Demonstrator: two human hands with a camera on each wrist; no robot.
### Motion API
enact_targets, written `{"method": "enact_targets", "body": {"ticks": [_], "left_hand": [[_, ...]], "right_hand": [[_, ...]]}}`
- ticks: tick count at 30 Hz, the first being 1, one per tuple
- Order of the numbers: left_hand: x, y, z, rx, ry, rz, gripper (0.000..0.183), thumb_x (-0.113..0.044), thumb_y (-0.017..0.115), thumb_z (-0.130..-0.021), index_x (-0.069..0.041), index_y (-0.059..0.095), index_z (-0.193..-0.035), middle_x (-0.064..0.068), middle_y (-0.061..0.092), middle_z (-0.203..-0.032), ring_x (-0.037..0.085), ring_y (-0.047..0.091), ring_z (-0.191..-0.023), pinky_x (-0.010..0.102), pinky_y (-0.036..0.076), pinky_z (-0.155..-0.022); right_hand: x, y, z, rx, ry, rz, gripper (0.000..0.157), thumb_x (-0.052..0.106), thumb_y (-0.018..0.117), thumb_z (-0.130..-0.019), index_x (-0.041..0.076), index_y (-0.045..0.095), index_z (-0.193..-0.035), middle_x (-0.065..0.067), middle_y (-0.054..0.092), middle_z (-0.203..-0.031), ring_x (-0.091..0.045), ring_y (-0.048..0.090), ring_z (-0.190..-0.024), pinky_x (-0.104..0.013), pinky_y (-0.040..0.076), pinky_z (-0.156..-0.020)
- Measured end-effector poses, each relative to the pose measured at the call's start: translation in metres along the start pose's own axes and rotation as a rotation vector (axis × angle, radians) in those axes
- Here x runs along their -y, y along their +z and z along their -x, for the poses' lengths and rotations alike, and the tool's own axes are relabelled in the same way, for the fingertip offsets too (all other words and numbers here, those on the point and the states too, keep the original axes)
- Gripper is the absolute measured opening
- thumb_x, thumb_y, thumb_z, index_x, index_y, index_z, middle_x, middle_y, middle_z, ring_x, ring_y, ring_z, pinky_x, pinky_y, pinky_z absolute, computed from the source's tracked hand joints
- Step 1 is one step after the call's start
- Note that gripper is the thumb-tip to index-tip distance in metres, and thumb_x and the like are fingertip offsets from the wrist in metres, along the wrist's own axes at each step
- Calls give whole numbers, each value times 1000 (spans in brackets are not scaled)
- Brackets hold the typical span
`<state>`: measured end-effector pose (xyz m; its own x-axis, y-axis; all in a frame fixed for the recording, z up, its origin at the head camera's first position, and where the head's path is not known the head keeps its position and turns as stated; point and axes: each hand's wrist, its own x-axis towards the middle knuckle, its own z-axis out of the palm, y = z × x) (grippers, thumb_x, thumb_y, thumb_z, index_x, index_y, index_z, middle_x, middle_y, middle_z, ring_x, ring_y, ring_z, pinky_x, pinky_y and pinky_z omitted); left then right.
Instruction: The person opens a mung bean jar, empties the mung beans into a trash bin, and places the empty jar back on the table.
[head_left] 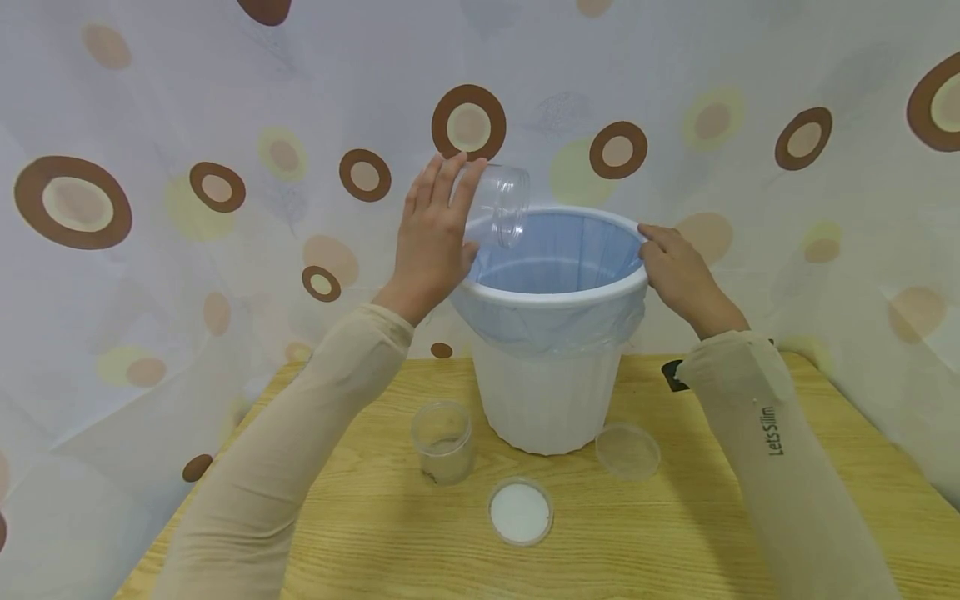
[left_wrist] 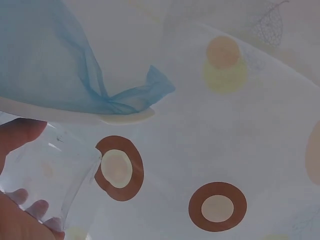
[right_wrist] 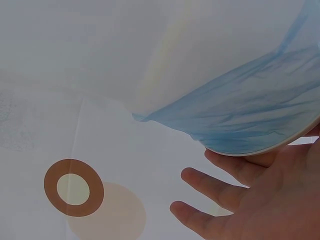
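Observation:
In the head view my left hand [head_left: 435, 225] grips a clear plastic jar [head_left: 510, 196], tipped on its side with its threaded mouth facing right over the bin's left rim. The left wrist view shows fingers and thumb round the jar [left_wrist: 65, 155]; I see no contents in it. A white trash bin [head_left: 547, 392], lined with a blue plastic bag [head_left: 555, 325], stands upright on the table. My right hand [head_left: 682, 275] holds the bin's right rim. In the right wrist view several fingers of that hand [right_wrist: 270, 200] spread outside the rim, and the thumb is mostly hidden.
On the wooden table [head_left: 375, 533], a second clear jar [head_left: 442, 442] with small dark bits stands left of the bin. A round white-faced lid [head_left: 521, 512] lies in front; a clear lid [head_left: 628, 452] lies to the right. A patterned sheet [head_left: 300, 100] hangs behind.

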<state>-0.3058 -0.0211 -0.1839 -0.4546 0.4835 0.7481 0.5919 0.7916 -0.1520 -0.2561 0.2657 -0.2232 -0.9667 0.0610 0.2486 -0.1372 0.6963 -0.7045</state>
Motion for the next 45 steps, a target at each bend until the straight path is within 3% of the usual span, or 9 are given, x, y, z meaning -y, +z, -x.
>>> {"method": "enact_targets", "body": {"ticks": [9,20,31,38,45], "left_hand": [[-3,-6,3,-15,-86,164,89,-14,84,-72,-9,34,-146,12,34,-149,33,23,-141,37,14,-116],[-4,-9,11,-42,-144,246,91,-18,85,-72,-7,33,-146,12,36,-146,30,27,-138,37,17,-115],[-3,-18,17,-114,-220,387,92,-20,89,-67,-7,39,-143,11,42,-142,29,34,-132,43,28,-107],[-3,-24,21,-115,-309,531,93,-20,90,-65,-8,40,-143,10,44,-140,26,36,-129,43,28,-106],[-5,-30,28,-85,-384,654,93,-20,89,-65,-11,40,-143,8,44,-139,26,35,-125,44,38,-97]], "right_hand": [[2,-1,0,-1,0,-3,59,26,17,-99,0,19,-152,-24,17,-155,-46,26,-136,-61,29,-105],[-2,1,0,-1,-15,-15,59,26,18,-99,-2,19,-151,-25,17,-155,-46,27,-134,-62,28,-105],[0,0,-1,-7,-9,-10,59,26,18,-99,-1,19,-151,-25,18,-155,-45,27,-134,-61,26,-106],[0,-1,0,-10,-18,-3,59,26,17,-99,-2,20,-151,-25,18,-154,-46,30,-131,-62,28,-105],[-1,1,-1,-13,-22,-6,59,25,18,-99,-3,20,-150,-26,19,-154,-45,32,-129,-61,30,-104]]}}
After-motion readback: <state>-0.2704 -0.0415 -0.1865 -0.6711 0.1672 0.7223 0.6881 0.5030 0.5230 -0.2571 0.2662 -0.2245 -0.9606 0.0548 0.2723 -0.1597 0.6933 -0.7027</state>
